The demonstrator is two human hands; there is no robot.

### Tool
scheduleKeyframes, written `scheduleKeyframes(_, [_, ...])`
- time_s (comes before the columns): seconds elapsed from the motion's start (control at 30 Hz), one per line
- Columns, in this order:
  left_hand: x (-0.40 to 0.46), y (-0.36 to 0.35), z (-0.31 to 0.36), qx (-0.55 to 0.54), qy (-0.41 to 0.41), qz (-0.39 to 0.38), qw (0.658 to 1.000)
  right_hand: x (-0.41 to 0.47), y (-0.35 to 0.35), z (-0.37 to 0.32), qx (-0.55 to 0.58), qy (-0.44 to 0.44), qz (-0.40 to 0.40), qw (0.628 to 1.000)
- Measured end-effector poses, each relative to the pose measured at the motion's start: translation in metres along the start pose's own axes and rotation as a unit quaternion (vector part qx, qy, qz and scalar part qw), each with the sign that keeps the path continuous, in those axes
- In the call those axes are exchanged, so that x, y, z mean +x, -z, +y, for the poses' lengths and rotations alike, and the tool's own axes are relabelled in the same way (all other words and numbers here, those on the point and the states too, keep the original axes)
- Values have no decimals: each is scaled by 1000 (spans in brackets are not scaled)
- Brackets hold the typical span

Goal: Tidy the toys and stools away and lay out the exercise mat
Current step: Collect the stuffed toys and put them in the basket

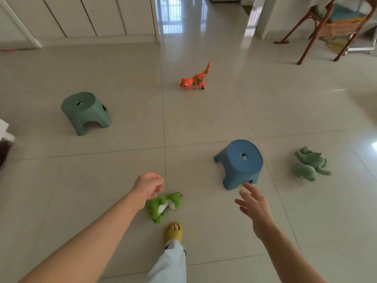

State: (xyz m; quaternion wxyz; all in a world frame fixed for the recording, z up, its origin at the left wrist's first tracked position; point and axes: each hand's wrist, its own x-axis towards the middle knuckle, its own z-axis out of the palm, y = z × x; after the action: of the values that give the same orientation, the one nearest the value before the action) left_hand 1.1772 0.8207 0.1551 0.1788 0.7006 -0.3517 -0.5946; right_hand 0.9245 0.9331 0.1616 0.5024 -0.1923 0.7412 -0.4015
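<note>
Glossy pale tiled floor (122, 180), grout lines crossing near the middle. White panelled cupboards (91, 15) line the far wall; a wicker chair (334, 25) on brown wooden legs stands far right.

The green stool (86, 112), moulded plastic with a round top and centre hole, stands upright at left, well apart from everything. The blue stool (240, 163), same shape, stands upright at right. An orange dinosaur (195, 78), hard and shiny with green patches, stands farther back between the two stools. A pale green plush (310, 164) lies flat to the right of the blue stool, apart from it. A fuzzy bright green plush (163, 205) with a white belly lies near the person's yellow slipper (173, 231).

The left hand (149, 186) hovers just over the bright green plush, fingers loosely curled, holding nothing. The right hand (253, 205) is spread, fingers straight, reaching towards the blue stool's near leg, holding nothing; whether it touches cannot be told.
</note>
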Motion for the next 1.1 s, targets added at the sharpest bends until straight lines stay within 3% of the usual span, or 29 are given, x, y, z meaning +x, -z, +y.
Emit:
scheduleKeyframes(0.3, [136,-4,-35,4,109,7,994,109,-82,17,5,-82,-26,996])
scheduleKeyframes(0.63, [294,-57,-155,-6,195,39,980,246,-161,150,-9,-194,-92,977])
scheduleKeyframes(0.8, [374,-89,-231,-41,281,46,958,306,-183,233,-27,-234,-122,964])
scheduleKeyframes(0.97, [425,-103,-283,-67,366,71,925,350,-192,287,-52,-244,-130,960])
scheduleKeyframes(1.1, [456,-111,-309,-65,377,94,919,378,-191,308,-49,-239,-127,962])
